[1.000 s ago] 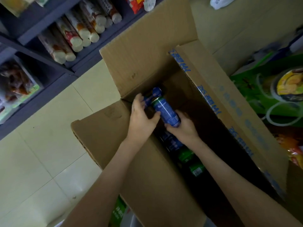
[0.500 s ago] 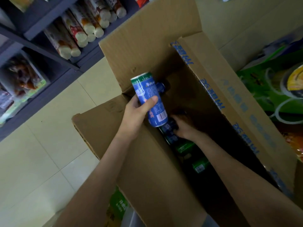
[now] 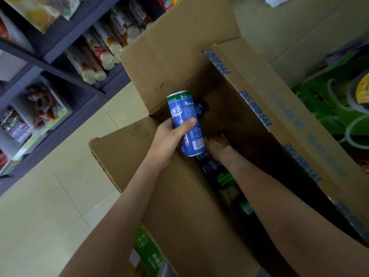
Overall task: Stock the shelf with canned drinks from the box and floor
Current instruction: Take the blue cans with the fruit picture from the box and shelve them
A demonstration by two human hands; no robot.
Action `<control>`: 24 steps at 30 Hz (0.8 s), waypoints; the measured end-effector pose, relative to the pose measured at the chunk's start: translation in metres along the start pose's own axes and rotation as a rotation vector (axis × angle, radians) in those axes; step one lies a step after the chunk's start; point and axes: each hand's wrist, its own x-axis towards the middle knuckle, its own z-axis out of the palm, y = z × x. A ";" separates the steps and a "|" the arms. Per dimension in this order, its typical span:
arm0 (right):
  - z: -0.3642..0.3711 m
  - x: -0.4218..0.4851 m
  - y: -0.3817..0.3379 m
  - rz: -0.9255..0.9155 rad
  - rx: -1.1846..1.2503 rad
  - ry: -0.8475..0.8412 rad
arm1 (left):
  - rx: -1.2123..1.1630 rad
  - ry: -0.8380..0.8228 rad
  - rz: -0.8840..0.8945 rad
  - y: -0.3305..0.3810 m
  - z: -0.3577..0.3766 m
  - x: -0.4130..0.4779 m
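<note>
Hands are being held at the box (image 3: 199,216): a blue can (image 3: 179,108) is being gripped by the left hand (image 3: 169,136), the right hand (image 3: 216,145) being held beside it among cans (image 3: 223,178) inside; its grip cannot be told.

The can (image 3: 185,124) was blue with a green band at its top, white lettering and a white barcode patch. The box (image 3: 179,206) was plain brown, with blue print along its two-o'clock side. The floor (image 3: 50,206) at eight o'clock was pale cream tile, and the shelf (image 3: 65,35) at ten o'clock was dark slate.
</note>
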 end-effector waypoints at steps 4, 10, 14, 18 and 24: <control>0.016 -0.016 0.011 0.008 -0.053 -0.065 | 0.033 -0.019 0.012 0.002 0.004 -0.006; 0.023 -0.042 0.006 -0.018 -0.018 0.040 | 0.066 -0.026 0.048 0.004 0.010 -0.019; 0.007 -0.093 -0.008 0.049 0.474 0.258 | 0.067 0.002 0.078 0.014 0.013 -0.042; -0.025 -0.178 -0.012 0.152 0.914 0.495 | 0.006 0.066 0.137 0.048 0.019 -0.081; -0.082 -0.351 0.017 0.189 1.423 0.735 | 0.051 -0.051 0.304 0.139 0.060 -0.156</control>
